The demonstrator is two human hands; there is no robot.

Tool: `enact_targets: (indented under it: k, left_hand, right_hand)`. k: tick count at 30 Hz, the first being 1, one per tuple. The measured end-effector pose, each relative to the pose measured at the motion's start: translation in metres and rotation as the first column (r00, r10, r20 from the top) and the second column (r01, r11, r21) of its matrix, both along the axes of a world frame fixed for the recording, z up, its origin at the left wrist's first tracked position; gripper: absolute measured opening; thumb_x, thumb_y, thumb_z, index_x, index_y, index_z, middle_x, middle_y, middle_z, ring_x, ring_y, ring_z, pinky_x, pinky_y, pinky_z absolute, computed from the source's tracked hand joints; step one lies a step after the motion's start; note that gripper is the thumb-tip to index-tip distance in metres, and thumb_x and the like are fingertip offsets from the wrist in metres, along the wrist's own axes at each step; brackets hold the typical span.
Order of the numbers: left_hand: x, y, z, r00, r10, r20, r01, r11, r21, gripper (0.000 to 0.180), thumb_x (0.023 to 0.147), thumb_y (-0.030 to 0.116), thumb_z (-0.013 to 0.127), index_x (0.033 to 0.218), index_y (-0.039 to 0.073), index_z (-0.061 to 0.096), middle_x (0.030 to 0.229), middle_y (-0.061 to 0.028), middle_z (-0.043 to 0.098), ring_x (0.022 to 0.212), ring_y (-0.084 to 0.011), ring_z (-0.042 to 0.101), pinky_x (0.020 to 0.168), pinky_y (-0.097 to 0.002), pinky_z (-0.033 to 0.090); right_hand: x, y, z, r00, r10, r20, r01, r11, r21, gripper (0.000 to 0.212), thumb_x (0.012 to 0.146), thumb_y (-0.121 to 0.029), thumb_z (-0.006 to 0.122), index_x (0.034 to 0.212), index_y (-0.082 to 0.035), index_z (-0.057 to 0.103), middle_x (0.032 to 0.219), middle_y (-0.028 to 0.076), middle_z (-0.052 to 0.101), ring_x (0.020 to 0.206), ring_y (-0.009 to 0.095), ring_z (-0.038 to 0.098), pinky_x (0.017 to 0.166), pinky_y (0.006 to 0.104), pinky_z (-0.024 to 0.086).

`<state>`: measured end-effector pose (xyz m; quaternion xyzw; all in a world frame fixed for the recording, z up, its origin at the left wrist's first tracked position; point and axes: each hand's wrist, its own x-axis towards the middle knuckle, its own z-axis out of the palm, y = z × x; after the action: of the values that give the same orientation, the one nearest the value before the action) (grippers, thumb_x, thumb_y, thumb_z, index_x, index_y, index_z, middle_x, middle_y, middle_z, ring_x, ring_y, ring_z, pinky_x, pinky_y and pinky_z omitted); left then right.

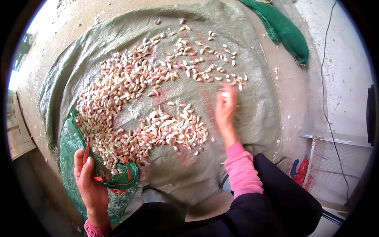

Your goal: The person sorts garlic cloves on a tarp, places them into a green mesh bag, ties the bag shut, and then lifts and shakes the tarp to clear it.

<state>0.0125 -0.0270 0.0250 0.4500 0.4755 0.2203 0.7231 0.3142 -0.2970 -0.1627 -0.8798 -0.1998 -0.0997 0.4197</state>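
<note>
While the left hand [90, 179] pinches the green mesh bag's [71, 154] mouth open at lower left, the right hand [226, 107], fingers loosely curled around nothing I can see, rests mid-frame by scattered garlic cloves [130, 102].

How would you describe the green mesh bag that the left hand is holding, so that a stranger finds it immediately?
A large grey-green woven sack lies spread on the ground, covered with loose garlic cloves. At its lower left edge, the left hand grips the green mesh bag. Unlike the other green mesh bag at the upper right, it has red ties and cloves at its mouth.
</note>
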Motion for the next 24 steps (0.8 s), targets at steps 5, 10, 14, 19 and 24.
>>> enact_targets:
  k: [5,10,14,19,24]
  left_hand:
    - [-0.002,0.002,0.007,0.999,-0.016,-0.033,0.017,0.999,0.047,0.026,0.096,0.012,0.055,0.122,0.006,0.053,0.083,0.0017,0.057,0.062,-0.0054,0.05,0.049,-0.0211,0.042]
    - [-0.003,0.003,0.001,1.0,-0.011,-0.012,0.011,1.0,0.009,0.027,0.095,0.011,0.056,0.122,0.007,0.053,0.086,0.0001,0.061,0.064,-0.0065,0.056,0.049,-0.0215,0.045]
    - [0.004,0.0,0.001,0.999,0.022,-0.041,-0.021,0.999,0.025,0.027,0.095,0.01,0.055,0.122,0.007,0.052,0.088,-0.001,0.061,0.062,-0.0076,0.056,0.048,-0.0224,0.046]
    - [0.012,-0.002,-0.007,0.999,0.012,-0.053,-0.012,1.0,0.008,0.025,0.095,0.009,0.055,0.12,0.006,0.052,0.082,-0.0016,0.061,0.057,-0.0091,0.055,0.047,-0.0236,0.046]
    - [0.02,-0.003,-0.012,0.992,0.1,-0.074,-0.103,0.994,-0.032,0.024,0.094,0.008,0.057,0.118,0.007,0.053,0.078,-0.0024,0.061,0.054,-0.0106,0.055,0.046,-0.0246,0.048]
  right_hand:
    - [0.048,-0.002,0.01,0.951,0.006,0.308,0.069,0.97,-0.233,0.032,0.094,-0.027,0.063,0.12,-0.01,0.064,0.124,0.012,0.062,0.119,0.032,0.053,0.104,0.0493,0.037]
    - [0.111,-0.018,-0.014,0.963,-0.081,0.257,0.158,0.943,-0.294,0.031,0.094,-0.023,0.062,0.12,-0.005,0.063,0.121,0.013,0.063,0.111,0.032,0.055,0.096,0.0448,0.044]
    - [0.074,0.051,0.008,0.913,0.397,0.09,-0.397,0.918,-0.015,0.021,0.091,-0.016,0.064,0.11,-0.007,0.065,0.115,0.011,0.066,0.11,0.032,0.06,0.096,0.0456,0.043]
    - [0.186,0.037,-0.007,0.933,0.051,0.357,0.017,0.983,-0.185,0.026,0.094,-0.023,0.061,0.115,-0.009,0.066,0.116,0.011,0.067,0.11,0.032,0.057,0.099,0.0432,0.041]
    - [0.146,0.08,-0.018,0.873,0.467,0.143,-0.448,0.882,-0.142,0.028,0.094,-0.023,0.061,0.117,-0.009,0.065,0.117,0.01,0.066,0.112,0.032,0.056,0.099,0.0438,0.041]
